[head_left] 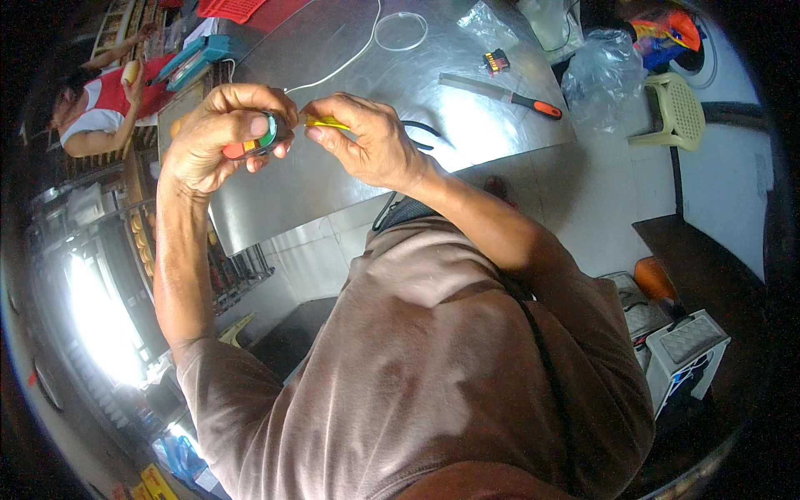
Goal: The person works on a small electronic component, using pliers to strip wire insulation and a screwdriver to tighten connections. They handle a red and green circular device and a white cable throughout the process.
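My left hand [221,137] is closed around a tape measure [257,144] with a green, red and dark case, its thumb lying on the green part. Pinched between the thumb and fingers of my right hand [367,137] is the yellow tape [327,122] of that tape measure. Both hands are raised over the near left part of a metal table [283,196], close together. A knife [500,93] with a long blade and a black and orange handle lies flat to the right. Beside my right wrist shows a black curved strip [422,128], partly hidden.
A white cord [342,67] and a clear ring [401,31] lie farther back, near a small black-and-red pack [496,61] and a clear bag [487,25]. On the right stand a plastic bag [604,79] and a stool [671,108]. Another person [117,108] works at far left.
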